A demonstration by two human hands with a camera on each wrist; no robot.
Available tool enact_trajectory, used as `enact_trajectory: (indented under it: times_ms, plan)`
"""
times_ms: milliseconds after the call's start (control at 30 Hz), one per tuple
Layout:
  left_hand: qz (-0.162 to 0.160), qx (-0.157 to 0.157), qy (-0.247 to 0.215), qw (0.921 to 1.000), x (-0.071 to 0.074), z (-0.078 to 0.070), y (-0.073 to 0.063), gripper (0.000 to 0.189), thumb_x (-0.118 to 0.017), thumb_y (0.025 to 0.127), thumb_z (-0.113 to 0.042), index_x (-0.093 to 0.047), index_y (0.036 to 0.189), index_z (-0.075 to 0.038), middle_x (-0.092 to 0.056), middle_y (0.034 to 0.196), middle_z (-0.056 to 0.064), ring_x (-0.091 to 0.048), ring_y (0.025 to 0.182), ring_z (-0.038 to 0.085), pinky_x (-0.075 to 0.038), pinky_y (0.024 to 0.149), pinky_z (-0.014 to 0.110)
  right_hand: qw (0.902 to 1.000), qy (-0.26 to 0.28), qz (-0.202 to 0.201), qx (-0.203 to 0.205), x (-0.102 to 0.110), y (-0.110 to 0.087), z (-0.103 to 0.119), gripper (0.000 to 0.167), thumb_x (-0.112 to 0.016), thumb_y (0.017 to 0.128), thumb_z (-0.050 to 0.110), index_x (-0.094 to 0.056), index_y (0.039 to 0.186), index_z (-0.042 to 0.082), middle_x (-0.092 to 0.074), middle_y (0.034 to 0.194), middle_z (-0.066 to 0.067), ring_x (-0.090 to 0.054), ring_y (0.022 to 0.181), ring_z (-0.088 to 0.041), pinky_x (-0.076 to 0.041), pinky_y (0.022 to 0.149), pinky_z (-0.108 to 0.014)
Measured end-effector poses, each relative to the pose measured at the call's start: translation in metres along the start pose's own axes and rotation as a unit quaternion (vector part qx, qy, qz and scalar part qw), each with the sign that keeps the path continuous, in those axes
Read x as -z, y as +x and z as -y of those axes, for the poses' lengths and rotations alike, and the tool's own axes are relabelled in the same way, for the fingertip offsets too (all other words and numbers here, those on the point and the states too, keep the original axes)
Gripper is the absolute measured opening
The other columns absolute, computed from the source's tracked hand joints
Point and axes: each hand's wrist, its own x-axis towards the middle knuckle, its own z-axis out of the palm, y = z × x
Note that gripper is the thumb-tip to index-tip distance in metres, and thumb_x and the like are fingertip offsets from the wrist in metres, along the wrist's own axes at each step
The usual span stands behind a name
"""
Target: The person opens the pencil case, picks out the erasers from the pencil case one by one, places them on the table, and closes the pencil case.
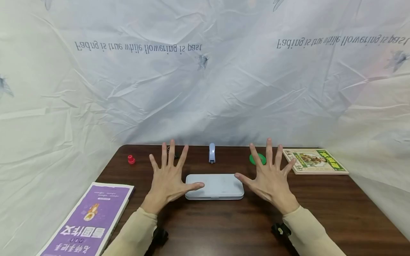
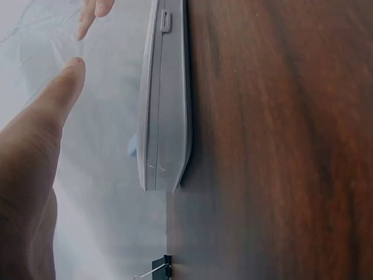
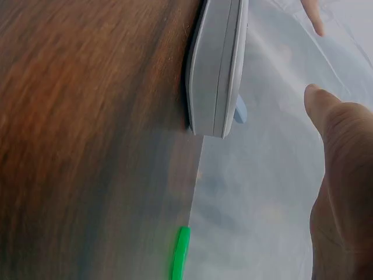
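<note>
While my left hand (image 1: 168, 183) and right hand (image 1: 270, 181) hover splayed and empty | the closed white case (image 1: 221, 186) lies between them on the table (image 1: 205, 227) | latch (image 2: 166, 21) faces me, presumably for easy reach

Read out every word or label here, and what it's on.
"Fading is true while flowering is past": twice, flipped, white wrinkled sheet (left copy: "Fadng").
"看图作文": upside down, purple rectangular paper book.
"名师手把手": same book; smaller print unreadable.
Green-and-cream rectangular book: title too blurred.
</note>
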Motion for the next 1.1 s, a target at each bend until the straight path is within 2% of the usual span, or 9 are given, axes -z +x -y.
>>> enact_trajectory:
  times_ms: [100, 167, 267, 367, 533, 733, 800, 933, 1100]
  plan:
    - [-0.018, -0.008, -0.036, 0.9992, 0.002, 0.001, 0.003, 0.142, -0.067, 0.077, -0.098, 0.007, 0.179, -0.035, 0.022, 0.185, 0.009, 0.013, 0.172, 0.039, -0.002, 0.13, 0.08, 0.9985, 0.051, -0.009, 0.015, -0.001, 0.004, -0.002, 0.112, -0.066, 0.098, 0.079, -0.005, 0.181, 0.036, 0.027, 0.183, -0.017, 0.023, 0.165, -0.056, 0.013, 0.115, -0.094]
    - [-0.038, -0.008, -0.079, 0.9961, 0.004, 0.003, 0.006, 0.14, -0.07, 0.079, -0.095, 0.006, 0.18, -0.034, 0.013, 0.187, 0.011, -0.003, 0.172, 0.043, -0.018, 0.131, 0.076, 0.9934, 0.111, -0.015, 0.026, -0.002, 0.007, -0.004, 0.109, -0.07, 0.101, 0.07, -0.005, 0.181, 0.035, 0.027, 0.183, -0.016, 0.02, 0.165, -0.056, 0.006, 0.119, -0.092]
    - [-0.054, -0.002, -0.174, 0.9832, 0.008, 0.004, 0.008, 0.132, -0.075, 0.084, -0.087, 0.001, 0.18, -0.037, 0.002, 0.188, 0.008, -0.03, 0.165, 0.047, -0.041, 0.12, 0.076, 0.9772, 0.208, -0.024, 0.037, -0.003, 0.011, -0.007, 0.105, -0.073, 0.105, 0.054, -0.002, 0.181, 0.036, 0.021, 0.184, -0.015, 0.012, 0.167, -0.057, -0.009, 0.121, -0.091]
    - [-0.057, -0.009, -0.297, 0.953, 0.01, 0.008, 0.009, 0.117, -0.078, 0.093, -0.07, -0.009, 0.18, -0.035, -0.008, 0.186, 0.008, -0.043, 0.158, 0.045, -0.048, 0.113, 0.074, 0.9551, 0.291, -0.028, 0.048, -0.005, 0.012, -0.011, 0.104, -0.074, 0.107, 0.041, -0.002, 0.18, 0.035, 0.003, 0.187, -0.013, -0.01, 0.168, -0.055, -0.026, 0.12, -0.086]
    - [-0.052, -0.052, -0.454, 0.8878, -0.004, 0.017, 0.008, 0.09, -0.079, 0.103, -0.04, -0.03, 0.176, -0.021, -0.031, 0.178, 0.012, -0.051, 0.154, 0.039, -0.047, 0.12, 0.063, 0.9123, 0.404, 0.003, 0.065, -0.014, 0.008, -0.014, 0.099, -0.076, 0.107, 0.026, -0.009, 0.18, 0.033, -0.022, 0.183, -0.009, -0.038, 0.161, -0.045, -0.041, 0.123, -0.067]
    - [-0.021, -0.062, -0.538, 0.8404, -0.032, 0.028, 0.003, 0.074, -0.072, 0.109, -0.023, -0.036, 0.173, -0.013, -0.043, 0.173, 0.013, -0.051, 0.154, 0.04, -0.045, 0.121, 0.061, 0.8715, 0.48, 0.063, 0.081, -0.031, 0.003, -0.019, 0.091, -0.072, 0.109, 0.014, -0.016, 0.179, 0.026, -0.035, 0.178, -0.011, -0.042, 0.16, -0.041, -0.045, 0.122, -0.027]
    - [0.004, -0.05, -0.549, 0.8341, -0.04, 0.032, 0.001, 0.07, -0.069, 0.11, -0.022, -0.038, 0.171, -0.009, -0.047, 0.169, 0.019, -0.053, 0.151, 0.042, -0.049, 0.12, 0.054, 0.8565, 0.502, 0.082, 0.087, -0.036, 0.002, -0.022, 0.087, -0.071, 0.109, 0.011, -0.02, 0.179, 0.021, -0.038, 0.176, -0.016, -0.041, 0.159, -0.043, -0.044, 0.119, -0.02]
    - [0.06, -0.037, -0.542, 0.8376, -0.05, 0.039, -0.002, 0.066, -0.069, 0.111, -0.022, -0.042, 0.168, -0.001, -0.052, 0.163, 0.027, -0.057, 0.145, 0.043, -0.052, 0.117, 0.047, 0.8419, 0.514, 0.129, 0.1, -0.047, 0.0, -0.028, 0.083, -0.073, 0.108, 0.012, -0.026, 0.177, 0.014, -0.038, 0.174, -0.024, -0.041, 0.158, -0.048, -0.044, 0.119, -0.02]
    - [0.091, -0.062, -0.497, 0.861, -0.051, 0.043, -0.005, 0.065, -0.078, 0.106, -0.022, -0.053, 0.161, -0.001, -0.06, 0.158, 0.02, -0.061, 0.141, 0.038, -0.05, 0.118, 0.058, 0.8602, 0.466, 0.17, 0.116, -0.053, -0.001, -0.031, 0.083, -0.082, 0.104, 0.017, -0.037, 0.173, 0.007, -0.047, 0.17, -0.022, -0.049, 0.154, -0.045, -0.048, 0.12, -0.028]
